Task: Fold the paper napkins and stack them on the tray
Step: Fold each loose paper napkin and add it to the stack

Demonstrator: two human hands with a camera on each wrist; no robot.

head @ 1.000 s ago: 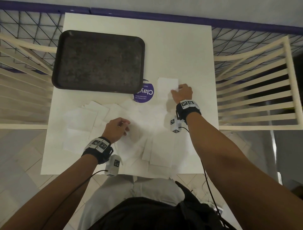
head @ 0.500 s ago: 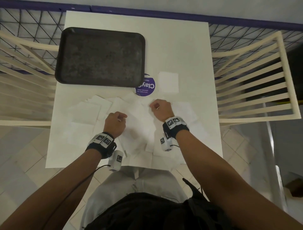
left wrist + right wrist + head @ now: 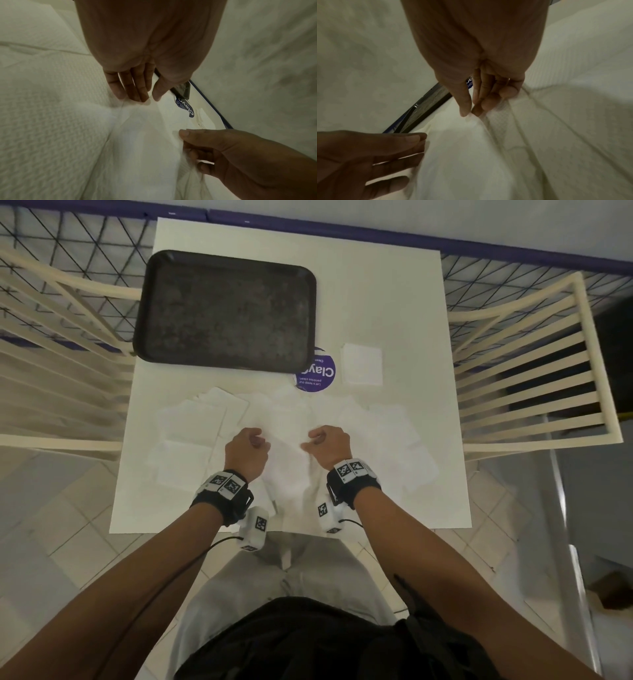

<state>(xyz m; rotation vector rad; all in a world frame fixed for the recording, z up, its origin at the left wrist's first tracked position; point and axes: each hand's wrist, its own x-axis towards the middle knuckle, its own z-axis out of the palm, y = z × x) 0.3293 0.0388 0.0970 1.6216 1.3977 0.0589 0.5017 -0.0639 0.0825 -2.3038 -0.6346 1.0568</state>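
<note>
A dark empty tray [image 3: 226, 309] lies at the far left of the white table [image 3: 394, 302]. One folded napkin [image 3: 362, 364] sits to the right of it. Several loose white napkins [image 3: 191, 433] are spread over the near half. My left hand [image 3: 257, 440] and right hand [image 3: 310, 441] each pinch an edge of one napkin [image 3: 287, 453] lifted between them. In the left wrist view the left fingers [image 3: 137, 93] and thumb close on the napkin [image 3: 145, 135]. In the right wrist view thumb and forefinger [image 3: 465, 108] pinch its raised fold [image 3: 479, 142].
A round purple sticker [image 3: 317, 371] lies on the table between the tray corner and the folded napkin. Cream slatted chair backs [image 3: 534, 378] stand close on both sides of the table. A dark netted railing [image 3: 85, 268] runs behind it.
My right hand left the folded napkin at the far right, came back to the pile and took hold of the napkin that the left hand holds. Both hands now lift it.
</note>
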